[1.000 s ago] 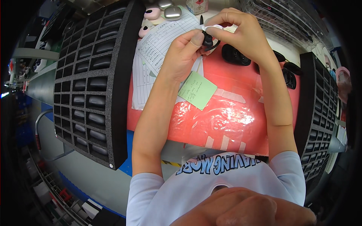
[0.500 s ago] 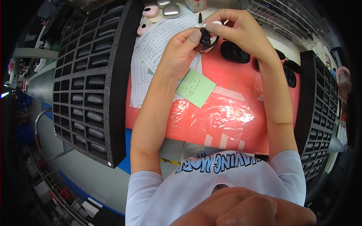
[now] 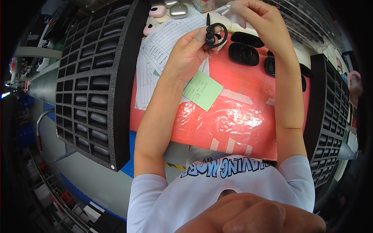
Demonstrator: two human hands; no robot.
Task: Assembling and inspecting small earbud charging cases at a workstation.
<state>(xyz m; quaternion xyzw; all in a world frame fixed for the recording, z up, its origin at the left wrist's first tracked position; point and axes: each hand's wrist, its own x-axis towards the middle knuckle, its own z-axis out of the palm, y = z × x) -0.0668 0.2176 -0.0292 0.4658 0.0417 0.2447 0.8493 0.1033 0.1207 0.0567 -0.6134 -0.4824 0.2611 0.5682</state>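
Black ear-hook earbuds (image 3: 211, 37) are pinched in the fingers of my left hand (image 3: 188, 54), above the far part of the red mat; one hook curves out to the right. My right hand (image 3: 260, 21), raised at the far edge, has its fingers closed on a thin white cloth (image 3: 235, 16), which hangs apart from the earbuds. To the right of the earbuds, a black charging case (image 3: 244, 54) lies on the mat with its lid up. More black cases (image 3: 269, 66) sit partly hidden behind my right forearm.
Black foam trays with dark cases stand at the left (image 3: 99, 97) and right (image 3: 328, 116) of the red mat (image 3: 233, 124). Printed sheets (image 3: 165, 42) and a green sticky note (image 3: 204, 91) lie near my left arm. Pink (image 3: 157, 11) and silver (image 3: 178, 11) cases sit at the back.
My right hand has moved up and away to the right from the earbuds, taking the white cloth with it. The earbuds, still in my left hand, are now more fully exposed.
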